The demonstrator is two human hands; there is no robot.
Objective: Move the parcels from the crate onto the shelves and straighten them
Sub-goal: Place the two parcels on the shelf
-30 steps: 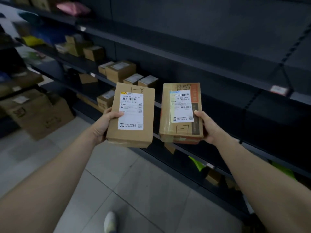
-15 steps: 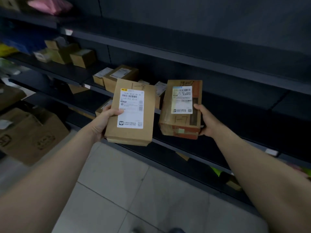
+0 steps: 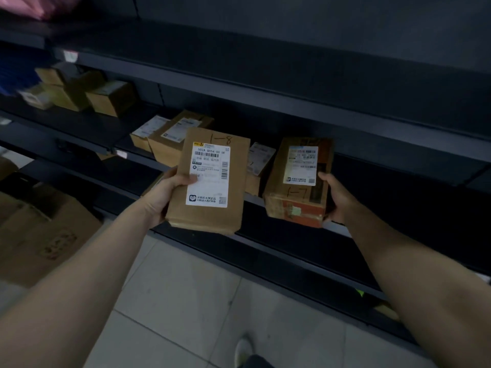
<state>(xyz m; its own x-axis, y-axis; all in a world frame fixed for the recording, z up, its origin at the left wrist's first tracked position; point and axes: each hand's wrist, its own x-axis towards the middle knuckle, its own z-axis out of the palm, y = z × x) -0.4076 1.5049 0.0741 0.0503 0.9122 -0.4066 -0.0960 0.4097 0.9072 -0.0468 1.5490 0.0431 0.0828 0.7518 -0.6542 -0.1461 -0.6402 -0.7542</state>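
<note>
My left hand (image 3: 167,193) grips the left edge of a flat brown parcel (image 3: 210,216) marked "1-8" with a white label, held up in front of the dark shelving. My right hand (image 3: 336,197) holds a taped brown parcel (image 3: 297,197) marked "1-7" by its right side, at the front edge of the middle shelf (image 3: 398,168). Several parcels stand on that shelf behind them, among them a brown box (image 3: 172,139) and a small box (image 3: 259,166). No crate is in view.
The upper shelf (image 3: 239,83) bears several brown boxes (image 3: 106,98) at the left. A pink bag (image 3: 39,5) lies on the top shelf. Large cardboard cartons (image 3: 45,235) stand on the tiled floor at the left. My shoe (image 3: 243,351) shows at the bottom.
I have moved closer to the shelves. Both parcels have gone forward, and the one in my right hand now sits lower, at the middle shelf's front edge.
</note>
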